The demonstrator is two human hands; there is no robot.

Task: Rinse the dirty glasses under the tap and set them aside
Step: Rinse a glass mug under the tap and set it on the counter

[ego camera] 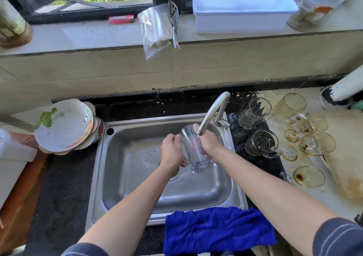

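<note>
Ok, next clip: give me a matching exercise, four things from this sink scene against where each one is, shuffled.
Things:
1. clear glass
2. blue cloth
3. stack of plates
4. red lighter

Places:
A. on the window sill
B. left of the sink
C. under the tap, gripped by the left hand and right hand
D. draped over the sink's front rim

Pairs: 1-C, 2-D, 3-B, 4-A.

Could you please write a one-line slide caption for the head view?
Left hand and right hand hold a clear glass under the tap over the sink.
</note>
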